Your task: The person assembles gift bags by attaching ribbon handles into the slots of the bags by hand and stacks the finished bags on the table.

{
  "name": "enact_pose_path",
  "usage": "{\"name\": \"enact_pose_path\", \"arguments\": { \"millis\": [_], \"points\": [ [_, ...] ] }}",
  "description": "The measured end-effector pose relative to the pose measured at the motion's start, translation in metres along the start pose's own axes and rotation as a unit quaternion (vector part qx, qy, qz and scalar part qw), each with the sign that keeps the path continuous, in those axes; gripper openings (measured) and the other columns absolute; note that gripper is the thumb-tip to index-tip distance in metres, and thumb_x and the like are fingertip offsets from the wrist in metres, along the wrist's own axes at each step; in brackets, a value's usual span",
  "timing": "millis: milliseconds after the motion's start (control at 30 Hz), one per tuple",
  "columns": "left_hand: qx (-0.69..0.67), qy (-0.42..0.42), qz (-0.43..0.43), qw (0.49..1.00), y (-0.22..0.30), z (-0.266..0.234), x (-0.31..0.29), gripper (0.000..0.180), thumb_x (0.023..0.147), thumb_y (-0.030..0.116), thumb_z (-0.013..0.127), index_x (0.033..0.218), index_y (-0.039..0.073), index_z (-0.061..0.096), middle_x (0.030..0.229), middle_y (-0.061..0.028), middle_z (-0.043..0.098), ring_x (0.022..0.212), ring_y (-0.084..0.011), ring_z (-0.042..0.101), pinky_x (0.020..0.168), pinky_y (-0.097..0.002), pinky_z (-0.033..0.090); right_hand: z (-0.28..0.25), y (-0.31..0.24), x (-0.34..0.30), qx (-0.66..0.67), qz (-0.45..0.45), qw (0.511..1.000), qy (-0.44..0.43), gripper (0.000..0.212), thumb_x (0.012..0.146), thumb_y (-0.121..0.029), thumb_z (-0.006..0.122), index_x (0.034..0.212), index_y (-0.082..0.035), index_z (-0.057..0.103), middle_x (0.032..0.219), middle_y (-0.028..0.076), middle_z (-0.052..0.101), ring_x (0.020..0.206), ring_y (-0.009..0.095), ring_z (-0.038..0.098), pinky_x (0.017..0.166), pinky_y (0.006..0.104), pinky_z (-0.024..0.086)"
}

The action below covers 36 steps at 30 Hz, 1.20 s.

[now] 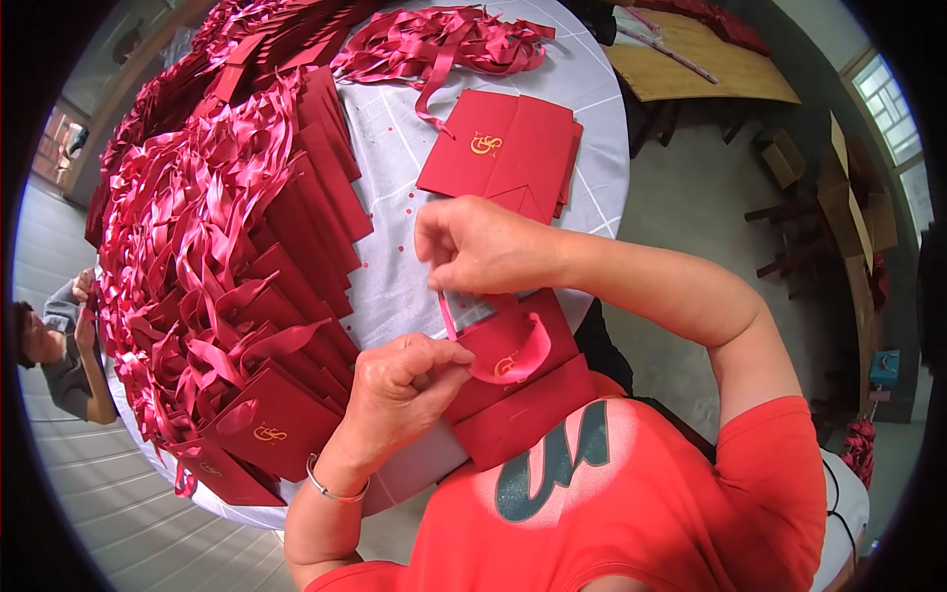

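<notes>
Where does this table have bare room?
Between the ribboned bags and flat bags, cloth shows with scattered red dots; another strip lies right of the flat bags. Crowded: left, under ribboned bags; far side, under loose ribbon; near side, left hand and right hand above a bag.

Ribbon (pixel 535 347), glossy, smooth, satin-like; bag (pixel 518 416), matt paper (its emblem (pixel 504 364) looks metallic); counter cover (pixel 387 271), cloth; bangle (pixel 327 490), polished metal.

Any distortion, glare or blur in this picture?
Head view: fisheye distortion, black corners; head view: glare on the glossy red fabric ribbons at left, a bright gridded rectangular window at right; head view: bare left hand and bare right hand look reasonably sharp.
</notes>
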State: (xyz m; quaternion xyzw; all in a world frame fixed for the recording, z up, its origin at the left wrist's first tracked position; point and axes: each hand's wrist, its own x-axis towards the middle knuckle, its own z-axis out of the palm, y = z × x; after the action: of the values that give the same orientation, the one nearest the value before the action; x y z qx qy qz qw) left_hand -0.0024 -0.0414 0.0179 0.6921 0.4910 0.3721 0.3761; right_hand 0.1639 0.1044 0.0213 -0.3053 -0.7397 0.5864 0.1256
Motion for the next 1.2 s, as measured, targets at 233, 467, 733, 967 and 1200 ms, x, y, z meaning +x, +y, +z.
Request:
{"name": "enact_pose_path", "arguments": {
  "millis": [233,467,733,967,1200],
  "points": [
    [0.03,0.018,0.003,0.999,0.001,0.0,-0.001,0.015,0.078,-0.002,0.074,0.091,0.004,0.07,0.079,-0.0088,0.068,0.063,-0.0193,0.064,0.058,-0.0299,0.05,-0.004,-0.005,-0.054,-0.161,-0.296,0.94,0.064,0.021,0.074,-0.011,0.083,0.084,-0.004,0.066,0.1,0.011,0.068,0.087,0.024,0.067,0.074,0.0348,0.053],
    [0.039,0.028,-0.023,0.999,-0.001,0.003,0.002,0.012,0.08,0.001,0.071,0.091,0.003,0.068,0.085,-0.0131,0.07,0.073,-0.0259,0.069,0.066,-0.0333,0.054,0.031,-0.004,-0.092,-0.416,-0.333,0.839,0.114,0.026,0.063,-0.015,0.081,0.08,-0.008,0.062,0.088,0.005,0.061,0.074,0.021,0.061,0.063,0.035,0.049],
    [0.012,0.015,-0.04,0.999,0.006,-0.002,0.003,0.018,0.084,0.007,0.072,0.101,0.003,0.07,0.086,-0.0138,0.07,0.075,-0.027,0.07,0.067,-0.0336,0.054,0.038,0.01,-0.078,-0.424,-0.366,0.773,0.297,0.028,0.062,-0.002,0.074,0.081,-0.008,0.054,0.09,0.007,0.069,0.059,0.019,0.062,0.05,0.0302,0.047],
    [-0.042,-0.014,-0.063,0.997,0.0,-0.002,0.003,0.018,0.092,0.009,0.067,0.109,0.005,0.072,0.086,-0.0162,0.069,0.076,-0.0259,0.069,0.068,-0.033,0.054,0.041,0.0,-0.08,-0.326,-0.378,0.825,0.264,0.029,0.062,-0.001,0.076,0.079,-0.008,0.053,0.083,0.006,0.066,0.059,0.022,0.063,0.051,0.0318,0.049],
    [-0.019,-0.006,-0.021,1.0,-0.007,-0.003,0.0,0.014,0.088,0.004,0.07,0.101,0.003,0.072,0.085,-0.016,0.069,0.075,-0.027,0.069,0.068,-0.0342,0.054,0.009,-0.024,-0.082,-0.062,-0.215,0.97,0.1,0.025,0.069,0.003,0.073,0.087,-0.006,0.059,0.1,0.008,0.067,0.062,0.01,0.057,0.058,0.0242,0.047]
  ]
}}
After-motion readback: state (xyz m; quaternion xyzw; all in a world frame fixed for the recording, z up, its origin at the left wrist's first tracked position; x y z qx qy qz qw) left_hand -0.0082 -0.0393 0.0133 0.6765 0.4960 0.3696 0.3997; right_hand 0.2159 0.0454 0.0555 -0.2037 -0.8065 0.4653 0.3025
